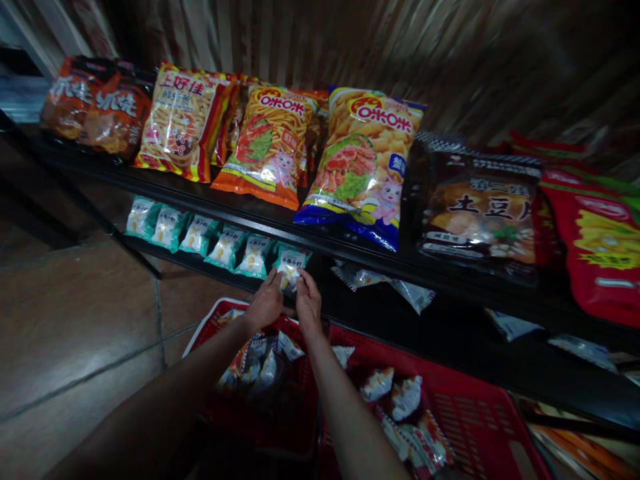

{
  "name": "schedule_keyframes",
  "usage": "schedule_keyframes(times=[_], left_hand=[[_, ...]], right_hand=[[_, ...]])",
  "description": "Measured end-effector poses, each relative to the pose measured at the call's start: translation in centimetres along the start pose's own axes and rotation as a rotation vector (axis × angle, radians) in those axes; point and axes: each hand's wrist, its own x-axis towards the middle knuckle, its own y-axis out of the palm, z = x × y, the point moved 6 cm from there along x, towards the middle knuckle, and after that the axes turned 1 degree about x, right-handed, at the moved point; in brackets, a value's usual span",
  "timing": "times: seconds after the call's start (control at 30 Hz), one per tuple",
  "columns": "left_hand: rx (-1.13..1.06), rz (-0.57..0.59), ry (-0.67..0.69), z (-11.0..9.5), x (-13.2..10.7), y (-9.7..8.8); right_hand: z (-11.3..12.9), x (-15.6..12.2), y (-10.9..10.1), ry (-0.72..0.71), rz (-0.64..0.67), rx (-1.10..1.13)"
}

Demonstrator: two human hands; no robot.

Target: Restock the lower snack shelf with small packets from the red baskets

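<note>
Both arms reach forward to the lower shelf, where a small teal-and-white snack bag stands at the right end of a row. My left hand grips its left side, and my right hand grips its right side. The bag is upright, its front facing me, with the lower edge partly covered by my fingers. Left of it stand several matching teal snack bags, side by side along the shelf's front.
Large snack bags line the upper black shelf above my hands. Below my arms sit a red basket with small packets and another red basket to its right. More silvery packets lie on the lower shelf.
</note>
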Motion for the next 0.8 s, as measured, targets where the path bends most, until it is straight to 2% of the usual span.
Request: schedule_keyframes(times=[0.17, 0.63, 0.8], left_hand=[[-0.045, -0.005, -0.014, 0.2, 0.6, 0.7], [-0.092, 0.023, -0.055, 0.1, 1.6, 0.5], [-0.115, 0.029, -0.027, 0.4, 1.7, 0.8]], right_hand=[[0.1, 0.1, 0.2, 0.014, 0.028, 0.001], [0.5, 0.2, 1.0, -0.014, 0.043, -0.038], [0.3, 0.3, 0.7, -0.010, 0.053, -0.063]])
